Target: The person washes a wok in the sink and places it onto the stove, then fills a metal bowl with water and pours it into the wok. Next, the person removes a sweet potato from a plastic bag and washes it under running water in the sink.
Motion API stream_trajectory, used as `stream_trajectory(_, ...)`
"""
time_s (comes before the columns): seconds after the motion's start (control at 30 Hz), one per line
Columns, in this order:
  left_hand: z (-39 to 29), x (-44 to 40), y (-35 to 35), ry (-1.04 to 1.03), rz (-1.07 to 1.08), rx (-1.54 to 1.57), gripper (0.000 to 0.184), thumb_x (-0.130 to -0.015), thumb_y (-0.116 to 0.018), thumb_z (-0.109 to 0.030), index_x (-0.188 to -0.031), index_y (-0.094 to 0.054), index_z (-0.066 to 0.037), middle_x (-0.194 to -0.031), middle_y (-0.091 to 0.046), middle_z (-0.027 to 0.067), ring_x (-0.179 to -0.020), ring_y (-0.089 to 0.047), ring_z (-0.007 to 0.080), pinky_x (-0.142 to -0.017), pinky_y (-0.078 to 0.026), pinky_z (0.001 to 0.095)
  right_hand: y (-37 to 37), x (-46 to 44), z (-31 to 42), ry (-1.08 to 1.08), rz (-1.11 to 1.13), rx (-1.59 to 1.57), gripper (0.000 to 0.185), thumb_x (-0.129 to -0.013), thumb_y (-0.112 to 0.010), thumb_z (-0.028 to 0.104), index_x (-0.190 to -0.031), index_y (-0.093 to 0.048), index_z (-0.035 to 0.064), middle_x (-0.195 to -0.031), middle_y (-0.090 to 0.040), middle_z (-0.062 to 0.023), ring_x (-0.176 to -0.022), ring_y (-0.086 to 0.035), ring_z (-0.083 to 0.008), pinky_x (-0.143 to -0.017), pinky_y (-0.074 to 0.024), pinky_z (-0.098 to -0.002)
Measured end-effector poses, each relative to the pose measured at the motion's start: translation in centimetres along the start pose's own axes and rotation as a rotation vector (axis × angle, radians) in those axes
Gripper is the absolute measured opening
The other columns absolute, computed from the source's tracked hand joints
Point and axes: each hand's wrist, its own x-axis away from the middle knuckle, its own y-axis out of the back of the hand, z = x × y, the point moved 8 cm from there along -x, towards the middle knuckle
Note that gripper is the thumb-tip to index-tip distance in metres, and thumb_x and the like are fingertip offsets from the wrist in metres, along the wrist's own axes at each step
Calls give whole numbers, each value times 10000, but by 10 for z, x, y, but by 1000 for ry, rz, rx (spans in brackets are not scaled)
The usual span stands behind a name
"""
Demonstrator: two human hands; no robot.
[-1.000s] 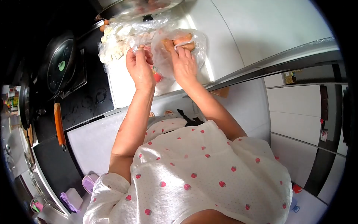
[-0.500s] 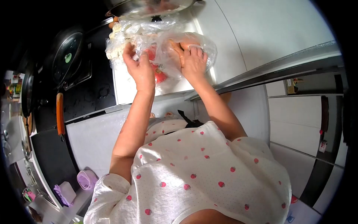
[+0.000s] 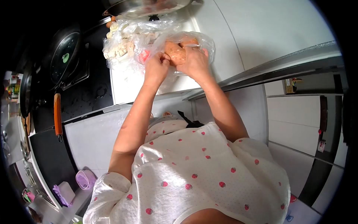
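Note:
A clear plastic bag (image 3: 209, 41) lies on the white counter, with lumpy orange-brown pieces of food (image 3: 173, 52) in its opening. My left hand (image 3: 156, 70) is at the bag's near left side, its fingers pinched on the plastic beside the food. Over the right part of the bag, my right hand (image 3: 195, 64) curls its fingers in against the orange-brown food; its fingertips are partly hidden. Something red (image 3: 144, 56) shows through plastic just left of my left hand. Further left, another clear bag holds pale chunks (image 3: 116, 50).
A large metal pan (image 3: 149, 8) stands at the counter's far side, with brown eggs (image 3: 110, 23) near it. To the left, a frying pan (image 3: 66, 56) with an orange handle (image 3: 57, 114) sits on the black stove (image 3: 97, 86). A lilac basket (image 3: 86, 179) is lower left.
My left hand has moved right from above the red items to the bag's edge, and its fingers have closed. My right hand has turned inward on the bag, and more orange-brown food shows.

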Motion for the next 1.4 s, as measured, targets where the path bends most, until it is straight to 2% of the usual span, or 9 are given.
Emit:
stream_trajectory(0.37, 9, 6, -23, 545, 262, 728, 494, -779, -594, -421, -1037, -519, -6, -881, -584, 92, -695, -573, 174, -605, -471, 281, 13, 4, -7, -315, 147, -383, 437, -496, -720, 295, -821, -596, 29, -775, -614, -159, -785, -581, -299, -781, -408, -340)
stream_trajectory(0.57, 12, 15, -37, 512, 150, 860, 530, -744, -646, -382, -1098, -498, -16, -934, -573, 81, -797, -564, 182, -655, -479, 309, 16, 17, 15, -178, 124, -245, 561, -573, -684, 293, -993, -515, -38, -957, -579, -193, -947, -527, -312, -855, -328, -437)
stream_trajectory(0.7, -11, 26, -19, 455, 136, 841, 532, -760, -630, -348, -1128, -461, -2, -997, -550, 115, -859, -564, 209, -686, -494, 338, 37, 28, 21, -129, -10, -294, 555, -640, -669, 339, -1053, -541, -10, -941, -592, -203, -905, -560, -333, -831, -406, -372)
stream_trajectory(0.9, -26, 33, -10, 365, 138, 924, 599, -770, -603, -311, -1205, -333, 0, -1063, -501, 151, -896, -562, 225, -711, -507, 351, 54, 36, 12, -218, -54, -763, 321, -816, -512, 299, -965, -577, 22, -876, -600, -172, -842, -577, -302, -731, -444, -345)
stream_trajectory(1.0, -37, 40, -8, 367, 160, 900, 565, -776, -587, -316, -1188, -355, -7, -1059, -504, 145, -886, -564, 215, -708, -504, 352, 46, 36, -12, -236, -162, -740, 288, -816, -509, 262, -956, -576, 20, -855, -605, -162, -827, -576, -304, -735, -441, -342)
stream_trajectory(1.03, -38, 42, -6, 390, 152, 841, 538, -781, -575, -322, -1174, -376, -11, -1060, -507, 138, -880, -566, 205, -711, -501, 348, 37, 38, -23, -309, -97, -717, 274, -831, -524, 161, -1068, -545, 26, -977, -597, -123, -860, -560, -158, -736, -435, -264)
stream_trajectory(1.07, -37, 42, -4, 392, 156, 836, 538, -781, -575, -322, -1174, -376, -11, -1060, -507, 138, -880, -566, 205, -711, -501, 348, 34, 41, -30, -314, -100, -720, 274, -831, -524, 161, -1068, -545, 26, -977, -597, -123, -860, -560, -158, -736, -435, -264)
stream_trajectory(1.27, -43, 36, 9, 411, 239, 982, 446, -821, -515, -334, -1134, -445, -23, -1048, -526, 103, -960, -528, 200, -808, -458, 316, 32, 54, -24, -229, 71, -354, 503, -717, -599, 127, -1186, -430, 56, -1075, -535, -162, -944, -533, -322, -849, -390, -391)
stream_trajectory(1.4, -58, 44, 20, 420, 236, 1026, 449, -814, -530, -324, -1132, -439, -20, -1052, -518, 108, -958, -522, 202, -820, -450, 322, 35, 55, -5, -158, 216, -102, 632, -670, -663, 148, -1238, -392, 79, -1085, -551, -165, -987, -532, -303, -837, -395, -375)
